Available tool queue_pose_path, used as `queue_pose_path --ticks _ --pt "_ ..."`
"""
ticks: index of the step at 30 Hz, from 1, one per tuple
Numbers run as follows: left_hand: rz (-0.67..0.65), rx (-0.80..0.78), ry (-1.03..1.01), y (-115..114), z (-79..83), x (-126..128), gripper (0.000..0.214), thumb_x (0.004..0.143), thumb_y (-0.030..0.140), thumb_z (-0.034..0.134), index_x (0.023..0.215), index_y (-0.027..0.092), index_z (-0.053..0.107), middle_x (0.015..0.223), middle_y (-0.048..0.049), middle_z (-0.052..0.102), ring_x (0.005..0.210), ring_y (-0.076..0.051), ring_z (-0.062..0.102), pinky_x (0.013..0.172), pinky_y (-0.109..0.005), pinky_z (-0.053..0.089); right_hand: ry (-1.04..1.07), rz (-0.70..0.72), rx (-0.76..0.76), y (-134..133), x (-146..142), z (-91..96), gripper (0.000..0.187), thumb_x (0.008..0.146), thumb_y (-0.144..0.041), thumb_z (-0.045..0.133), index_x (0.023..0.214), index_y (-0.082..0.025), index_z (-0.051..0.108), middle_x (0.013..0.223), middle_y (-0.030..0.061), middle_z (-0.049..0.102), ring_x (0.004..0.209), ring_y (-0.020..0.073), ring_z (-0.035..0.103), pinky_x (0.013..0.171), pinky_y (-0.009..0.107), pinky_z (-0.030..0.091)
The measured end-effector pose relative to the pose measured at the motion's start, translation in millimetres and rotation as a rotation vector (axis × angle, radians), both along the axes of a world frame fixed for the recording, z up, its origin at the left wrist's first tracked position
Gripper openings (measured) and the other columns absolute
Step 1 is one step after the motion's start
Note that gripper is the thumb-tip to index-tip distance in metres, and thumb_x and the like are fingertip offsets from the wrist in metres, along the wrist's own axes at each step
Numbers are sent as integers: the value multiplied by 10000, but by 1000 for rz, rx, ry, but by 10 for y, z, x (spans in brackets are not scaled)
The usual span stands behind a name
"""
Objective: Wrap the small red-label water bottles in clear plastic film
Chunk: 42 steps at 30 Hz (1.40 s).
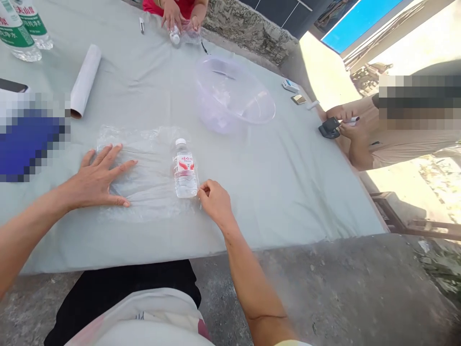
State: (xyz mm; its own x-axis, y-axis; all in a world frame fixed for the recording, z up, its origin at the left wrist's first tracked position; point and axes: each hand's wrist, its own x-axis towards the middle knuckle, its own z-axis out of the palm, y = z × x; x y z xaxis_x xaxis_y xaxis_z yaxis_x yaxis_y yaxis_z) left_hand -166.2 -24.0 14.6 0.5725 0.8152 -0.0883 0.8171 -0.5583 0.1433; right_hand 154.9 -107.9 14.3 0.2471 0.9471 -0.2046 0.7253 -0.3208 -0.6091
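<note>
A sheet of clear plastic film (151, 192) lies wrinkled on the cloth-covered table. My left hand (99, 180) presses on the film's left part with its fingers spread. On the right part of the film a small water bottle (185, 180) with a white cap and a red-and-white label lies on its side, cap pointing away from me. Beside the bottle's base, my right hand (216, 199) is closed in a pinch at the film's right edge. The bottle itself is in neither hand.
A clear plastic basin (236, 115) stands beyond the bottle. A white roll (86, 79) and large water bottles (21, 41) are at the left. Across the table, another person's hands (173, 17) handle a bottle. At the right, a person holds a black device (329, 128).
</note>
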Motion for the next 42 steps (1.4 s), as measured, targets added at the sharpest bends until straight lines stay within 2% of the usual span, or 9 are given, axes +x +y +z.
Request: queue_pose_path --ticks 4,7,10,13,17,21,30,35,42 --pt "41 -68 133 14 157 -73 847 838 630 627 1559 321 307 1699 -112 58 1559 -368 39 1210 -625 73 314 -137 37 -48 -82 -21 183 896 -416 475 850 -248 531 791 -18 649 682 162 610 625 288 433" --pt "79 -72 219 42 516 13 730 884 580 574 1527 296 379 1670 -139 206 1553 -372 103 1198 -642 124 455 -194 112 -101 -198 -22 280 909 -518 489 920 -246 555 934 5 674 733 162 631 639 288 464" --pt "109 107 64 140 937 421 530 979 462 436 1462 245 463 1594 -127 371 1517 -352 242 1201 -588 189 414 -233 183 -148 -315 -21 387 873 -588 556 1055 -248 588 1086 25 660 736 149 593 701 308 483" --pt "108 133 -143 419 1073 1084 453 1008 305 356 1425 182 481 1496 -112 508 1426 -268 410 1176 -469 293 411 -283 228 -170 -399 -39 425 858 -569 594 1127 -240 592 1122 32 637 737 140 570 736 318 490" --pt "238 97 -153 1025 715 1844 415 974 305 391 1297 135 589 1349 -175 617 1359 -322 475 1123 -510 320 439 -316 289 -180 -453 -68 423 856 -522 613 1147 -217 591 1148 43 623 729 128 567 751 322 498" --pt "338 -85 -180 1462 317 2080 169 815 314 620 887 176 686 1141 -181 694 1188 -394 576 1032 -562 370 502 -356 299 -183 -483 -73 425 832 -486 660 1153 -215 596 1129 36 628 721 118 563 751 317 506" --pt "214 -324 -1204 1488 34 1715 16 734 208 596 737 203 581 812 -23 691 836 -174 630 839 -324 488 313 -307 632 -174 -674 -152 224 855 -303 698 1047 -206 636 1049 31 639 665 90 535 681 263 524" --pt "322 -244 -1300 1517 -108 1523 31 739 174 574 744 201 589 779 -1 654 750 -135 585 767 -273 471 62 -116 781 -178 -878 -256 118 942 -236 586 1040 -210 647 1095 78 664 893 143 664 677 254 543" --pt "332 -262 -1393 1512 -170 1303 16 741 189 602 754 196 596 794 1 638 701 -120 538 723 -262 455 -3 76 942 -334 -874 -91 122 947 -225 569 1036 -215 652 897 39 743 751 144 657 668 284 534"
